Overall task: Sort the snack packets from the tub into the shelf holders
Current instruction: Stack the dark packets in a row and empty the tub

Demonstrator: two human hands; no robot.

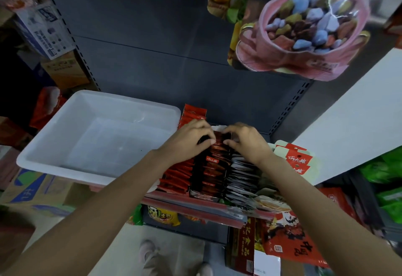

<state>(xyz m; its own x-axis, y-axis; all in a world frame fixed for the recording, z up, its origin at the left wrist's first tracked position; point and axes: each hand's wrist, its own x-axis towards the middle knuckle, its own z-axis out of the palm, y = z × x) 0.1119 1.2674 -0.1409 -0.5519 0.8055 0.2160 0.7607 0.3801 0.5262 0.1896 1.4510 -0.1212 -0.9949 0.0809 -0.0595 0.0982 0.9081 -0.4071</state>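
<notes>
Tub [65, 162] sits at the shelf's left end, front rim overhanging. No packets visible in it; sorting looks close to done.

Both hands work at the back of the middle holder. Left hand [191, 136]: fingers curled down over the tops of the dark packets [212, 167], thumb underneath, pinching the rear few. Right hand [243, 141]: fingers curled the same way from the other side, tips meeting the left's over the same row. Whether one packet or several is gripped, cannot tell.

Three rows on the shelf, side by side: red packets [178, 175] nearest the tub, dark in the middle, grey packets [241, 178] towards the shelf's right end. All stand on edge, leaning back.

Step in hand, as I judge it: seating the last dark packets behind the row. Do it well by keeping them upright, pressing evenly with both hands, sliding down between neighbours, not crushing tops. Risk: the row fanning forward, or a dark one slipping into the red or grey lane.

Writing: Chinese brand script in white on the dark packets and on the red-and-cream carton [293, 158] at the right end; too small to read surely. Below the shelf, a dark red box [241, 245] reads "Foods" with Chinese characters.
</notes>
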